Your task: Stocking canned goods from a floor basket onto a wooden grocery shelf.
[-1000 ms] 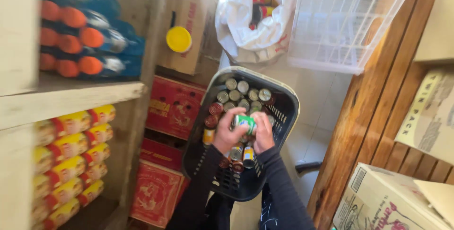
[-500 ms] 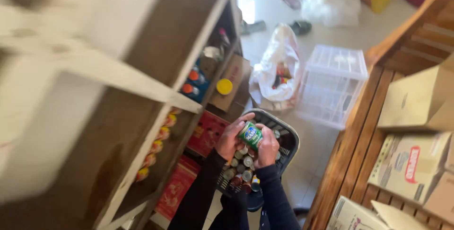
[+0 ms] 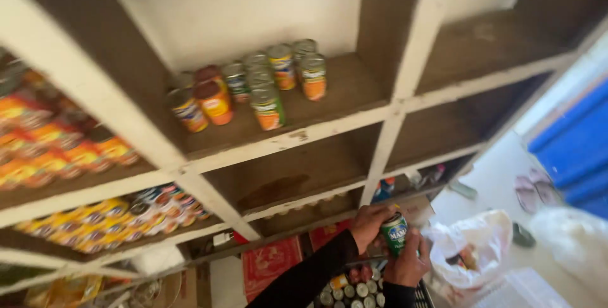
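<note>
Both hands hold one green-labelled can [image 3: 395, 234] low in the view. My left hand [image 3: 369, 224] grips its upper left side, and my right hand [image 3: 408, 261] cups it from below right. Both arms wear dark sleeves. Under the hands sits a dark basket [image 3: 419, 295] with several cans [image 3: 345, 288] in it. Higher up, a wooden shelf unit [image 3: 329, 127] has a compartment with several upright cans [image 3: 253, 89], orange and green labelled.
Shelves at the left hold rows of orange and yellow cans [image 3: 60, 149]. Red boxes [image 3: 271, 262] stand under the lowest shelf. A white plastic bag [image 3: 472, 251] and a white crate [image 3: 519, 289] lie on the floor at right, beside a blue surface [image 3: 573, 149].
The view has swung up from the basket to the shelves. My hands have lifted the green can above the basket, still holding it together.
</note>
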